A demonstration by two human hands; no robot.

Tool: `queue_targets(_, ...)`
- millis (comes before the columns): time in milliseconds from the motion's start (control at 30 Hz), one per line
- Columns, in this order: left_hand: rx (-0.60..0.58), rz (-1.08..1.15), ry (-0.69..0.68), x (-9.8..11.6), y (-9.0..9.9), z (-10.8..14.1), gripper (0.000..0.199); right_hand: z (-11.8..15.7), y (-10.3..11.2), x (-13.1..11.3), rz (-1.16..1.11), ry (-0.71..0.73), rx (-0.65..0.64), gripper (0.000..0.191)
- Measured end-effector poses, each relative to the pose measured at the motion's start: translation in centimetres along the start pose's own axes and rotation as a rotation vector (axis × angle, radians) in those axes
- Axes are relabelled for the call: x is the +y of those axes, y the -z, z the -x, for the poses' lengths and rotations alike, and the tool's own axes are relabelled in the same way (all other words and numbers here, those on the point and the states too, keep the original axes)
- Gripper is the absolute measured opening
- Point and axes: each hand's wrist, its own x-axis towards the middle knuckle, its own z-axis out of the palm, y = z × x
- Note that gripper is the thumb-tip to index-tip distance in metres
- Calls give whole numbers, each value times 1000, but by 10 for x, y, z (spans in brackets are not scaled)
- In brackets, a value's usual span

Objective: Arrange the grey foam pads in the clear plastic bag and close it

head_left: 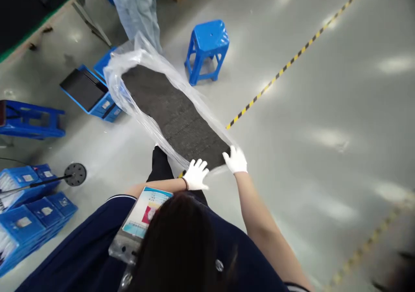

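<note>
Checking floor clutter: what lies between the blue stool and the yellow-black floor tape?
Only bare grey floor between blue stool and floor tape, head view.

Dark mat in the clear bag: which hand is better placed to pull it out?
Probably the right hand: it seems curled over a near corner of the dark mat. The left hand only rests, fingers spread, on the near edge.

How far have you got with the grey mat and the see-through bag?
Most of the dark grey mat already lies inside the clear plastic bag. In hand: the left hand and right hand, white-gloved, are at its near edge. Left: that near end looks uncovered.
</note>
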Motion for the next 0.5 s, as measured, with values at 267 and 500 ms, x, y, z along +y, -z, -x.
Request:
queue_targets(267, 88, -11, 216, 31, -36, 11, 28, 8, 3, 14, -348, -90, -63, 68)
queue_targets(500, 47, 56, 296, 40, -81, 26, 30, -3, -21, 33, -669, -114, 118, 78)
